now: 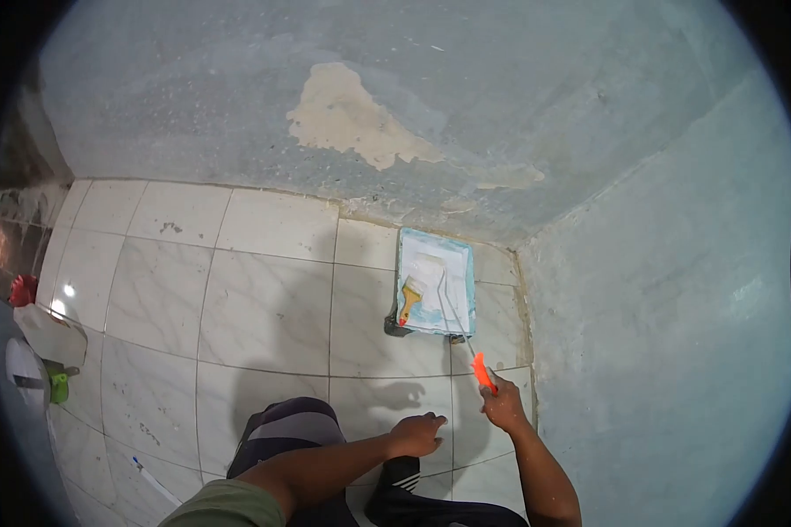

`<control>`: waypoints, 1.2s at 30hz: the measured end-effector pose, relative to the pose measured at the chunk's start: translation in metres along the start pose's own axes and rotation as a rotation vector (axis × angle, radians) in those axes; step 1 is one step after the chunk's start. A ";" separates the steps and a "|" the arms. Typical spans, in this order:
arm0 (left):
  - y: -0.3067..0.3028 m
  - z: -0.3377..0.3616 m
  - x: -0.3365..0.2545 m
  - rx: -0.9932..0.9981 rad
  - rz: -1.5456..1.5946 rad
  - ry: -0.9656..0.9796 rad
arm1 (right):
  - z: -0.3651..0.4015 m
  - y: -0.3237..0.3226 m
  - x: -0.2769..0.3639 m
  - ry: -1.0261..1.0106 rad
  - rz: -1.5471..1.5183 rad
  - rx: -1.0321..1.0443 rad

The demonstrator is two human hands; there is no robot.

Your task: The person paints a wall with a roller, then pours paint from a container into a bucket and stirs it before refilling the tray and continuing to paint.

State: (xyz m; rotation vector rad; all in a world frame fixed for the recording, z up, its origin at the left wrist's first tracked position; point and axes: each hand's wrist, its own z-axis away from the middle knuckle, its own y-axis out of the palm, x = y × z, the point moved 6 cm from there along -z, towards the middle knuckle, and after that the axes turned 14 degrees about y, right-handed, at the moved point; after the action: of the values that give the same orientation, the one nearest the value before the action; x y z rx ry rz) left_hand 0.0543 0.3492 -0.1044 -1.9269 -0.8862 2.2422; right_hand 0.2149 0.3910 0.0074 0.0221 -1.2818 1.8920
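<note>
1. While the roller (478, 362) is held by the right hand (503, 406), it points away from the person, slightly to the left; its long axis runs from the orange handle, near the hand, up to the white head, which rests inside the tray (472, 294), toward the far end.
2. In the same tray, on its left side, lies a brush (409, 300); its bristles point away, its handle toward the person; it sits just beside the roller's wire and leaves less room on that side.
3. The tray stands on the tiled floor (268, 299), near the corner of two grey walls (211, 97); the back wall carries a pale bare patch (347, 114); well apart, at far left, is a jug (51, 335) with a red cap.
4. The right hand is closed around the handle, its forearm rising from below; the left hand (417, 435) hangs over the leg area, fingers loosely bent, grip half open; whether it touches the leg, I cannot tell.
</note>
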 end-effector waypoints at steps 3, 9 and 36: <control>-0.010 0.007 -0.007 -0.016 0.027 0.031 | -0.006 -0.003 -0.021 0.007 0.021 -0.024; -0.028 0.019 -0.004 -0.018 -0.001 -0.014 | -0.027 0.022 0.001 0.004 -0.024 -0.043; -0.043 0.047 0.003 -0.064 -0.175 0.053 | -0.033 0.021 0.007 -0.005 -0.036 -0.046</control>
State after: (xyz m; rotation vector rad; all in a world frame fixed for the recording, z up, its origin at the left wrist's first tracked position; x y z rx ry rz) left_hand -0.0028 0.3678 -0.0850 -1.8446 -1.0849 2.0803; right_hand 0.2106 0.4183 -0.0212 0.0253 -1.3198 1.8321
